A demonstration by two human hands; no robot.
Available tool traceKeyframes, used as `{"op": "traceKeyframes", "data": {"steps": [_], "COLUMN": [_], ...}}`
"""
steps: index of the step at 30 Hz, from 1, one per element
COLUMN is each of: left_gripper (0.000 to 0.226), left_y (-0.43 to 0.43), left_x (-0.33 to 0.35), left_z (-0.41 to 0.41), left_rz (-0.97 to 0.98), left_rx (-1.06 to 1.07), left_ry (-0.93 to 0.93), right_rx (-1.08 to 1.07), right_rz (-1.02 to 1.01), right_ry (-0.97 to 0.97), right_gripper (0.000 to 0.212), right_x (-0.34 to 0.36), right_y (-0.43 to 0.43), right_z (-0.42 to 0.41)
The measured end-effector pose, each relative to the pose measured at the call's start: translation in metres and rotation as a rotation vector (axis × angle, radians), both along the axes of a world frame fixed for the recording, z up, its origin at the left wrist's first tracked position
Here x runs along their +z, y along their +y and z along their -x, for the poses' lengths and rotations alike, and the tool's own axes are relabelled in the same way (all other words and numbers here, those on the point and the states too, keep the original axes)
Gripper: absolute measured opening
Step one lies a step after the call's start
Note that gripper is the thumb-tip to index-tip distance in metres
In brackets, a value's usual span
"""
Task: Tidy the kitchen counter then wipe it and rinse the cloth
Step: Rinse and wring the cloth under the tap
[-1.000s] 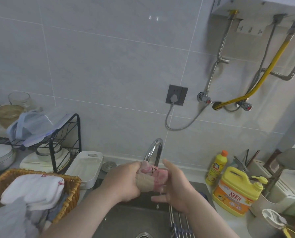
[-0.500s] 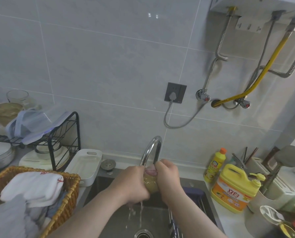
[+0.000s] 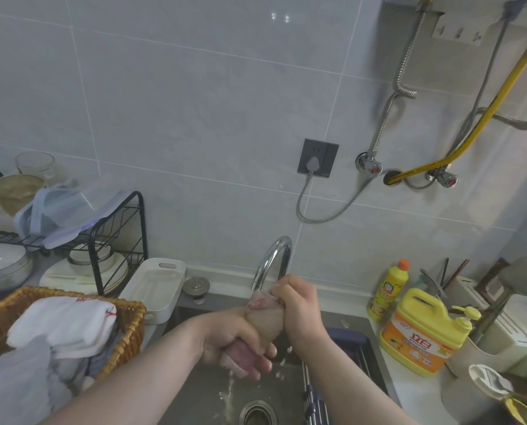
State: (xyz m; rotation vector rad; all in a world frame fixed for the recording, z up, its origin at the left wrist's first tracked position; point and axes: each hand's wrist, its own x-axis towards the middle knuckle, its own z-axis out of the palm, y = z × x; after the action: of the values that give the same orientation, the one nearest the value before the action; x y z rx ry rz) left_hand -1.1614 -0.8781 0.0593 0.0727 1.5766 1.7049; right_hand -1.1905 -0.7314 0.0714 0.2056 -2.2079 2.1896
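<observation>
The cloth (image 3: 263,321), beige with pink ends, is held twisted into a tight roll above the sink (image 3: 207,397), just below the faucet (image 3: 274,256). The left hand (image 3: 225,338) is clenched round its lower end; the right hand (image 3: 299,308) is clenched round its upper end. Water drips from the roll towards the drain (image 3: 256,413). On the counter left of the sink stand a white tray (image 3: 156,286) and a wicker basket (image 3: 127,314) of folded linen. To the right stand a yellow detergent jug (image 3: 415,342) and a smaller yellow bottle (image 3: 388,291).
</observation>
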Motion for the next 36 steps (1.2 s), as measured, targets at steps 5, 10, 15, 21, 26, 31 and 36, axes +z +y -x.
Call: {"op": "traceKeyframes", "data": {"steps": [5,10,15,21,26,31,36], "left_gripper": [0.025,0.038,0.050,0.025,0.018,0.015,0.027], "left_y": [0.003,0.008,0.024,0.032,0.031,0.021,0.017], "left_x": [-0.002,-0.008,-0.019,-0.017,0.003,0.003,-0.007], "left_z": [0.002,-0.003,-0.007,-0.009,0.000,0.006,0.006], "left_rz": [0.337,1.220,1.312,1.078,0.814,0.498,0.325], "left_rx": [0.373,0.312,0.133,0.241,0.123,0.078,0.119], "left_ry": [0.308,0.988,1.421,0.980,0.784,0.460,0.338], "right_rx": [0.104,0.174,-0.070,-0.274,-0.195,-0.068,0.007], "right_rz": [-0.153,-0.024,0.144,0.126,0.133,0.093,-0.106], "right_ry": [-0.446,-0.804,-0.841,-0.515,-0.314,-0.207,-0.003], "right_gripper": [0.043,0.064,0.038,0.017,0.035,0.020,0.015], "right_x": [0.004,0.006,-0.015,-0.020,-0.018,-0.016,-0.021], "right_y": [0.025,0.023,-0.003,-0.004,0.000,0.001,0.005], "right_z": [0.005,0.009,0.008,-0.003,-0.003,0.001,0.005]}}
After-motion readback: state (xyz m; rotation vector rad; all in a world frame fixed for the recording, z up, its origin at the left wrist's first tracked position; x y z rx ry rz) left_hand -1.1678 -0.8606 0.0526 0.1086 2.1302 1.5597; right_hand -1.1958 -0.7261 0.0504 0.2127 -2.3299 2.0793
